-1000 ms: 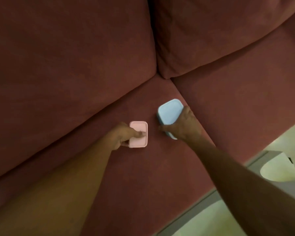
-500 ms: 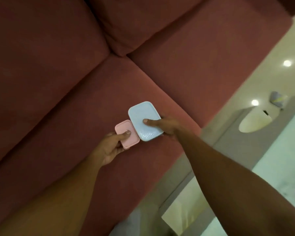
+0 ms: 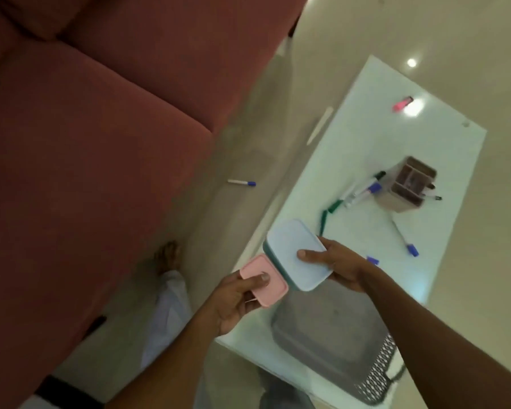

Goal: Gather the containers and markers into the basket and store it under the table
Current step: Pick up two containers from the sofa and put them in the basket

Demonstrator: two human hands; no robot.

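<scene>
My left hand (image 3: 233, 302) grips a small pink container (image 3: 273, 283), thumb on its lid. My right hand (image 3: 337, 267) holds a larger light-blue container (image 3: 292, 249), thumb on top. Both containers hang side by side above the near corner of the glass table (image 3: 443, 137). A grey mesh basket (image 3: 334, 346) stands on the table just below my hands. Several markers (image 3: 363, 193) lie scattered on the table by a brown pen holder (image 3: 407, 187). One blue-capped marker (image 3: 242, 182) lies on the floor.
A dark red sofa (image 3: 86, 143) fills the left side. A strip of pale floor runs between sofa and table, with my foot (image 3: 167, 256) on it. A pink highlighter (image 3: 402, 103) lies at the table's far end.
I have lifted both containers off the sofa seat and carried them right, over the table. The view has swung from the sofa to the table and basket.
</scene>
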